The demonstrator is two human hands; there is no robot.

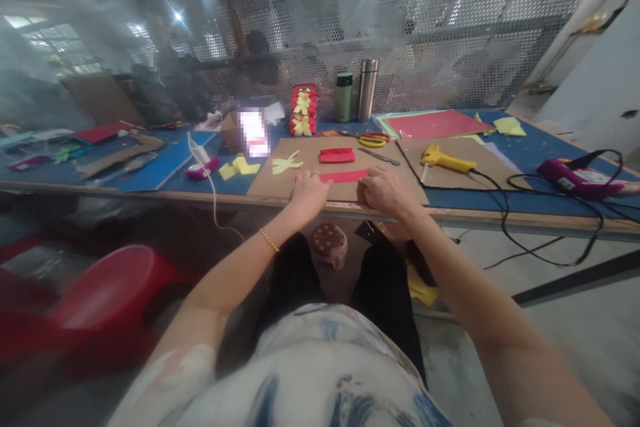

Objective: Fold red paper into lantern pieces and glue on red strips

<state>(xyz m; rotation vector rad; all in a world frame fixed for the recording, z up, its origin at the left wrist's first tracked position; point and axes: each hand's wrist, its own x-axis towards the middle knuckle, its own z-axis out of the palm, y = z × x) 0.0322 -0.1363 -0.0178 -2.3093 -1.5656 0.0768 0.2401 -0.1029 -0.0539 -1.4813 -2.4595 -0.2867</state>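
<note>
A red paper strip [346, 177] lies crosswise near the front edge of a brown cardboard sheet [270, 188]. At its left end, my left hand [309, 192] grips the paper with curled fingers. My right hand [384, 191] holds the other end, its fingers bent onto the strip. Just beyond the strip rests a folded red paper piece [337, 155]. Pale yellow cut paper [287, 162] is on the cardboard to the left. A dark slim metal tool [381, 157] and yellow-handled scissors [374, 139] lie past my right hand.
A yellow glue gun [449, 160] sits on the right, its black cord trailing off the table edge. At the back stand a red paper piece with yellow bows [303, 110], a green cup [343, 97] and a steel thermos [369, 91]. A lit phone [255, 132] stands left.
</note>
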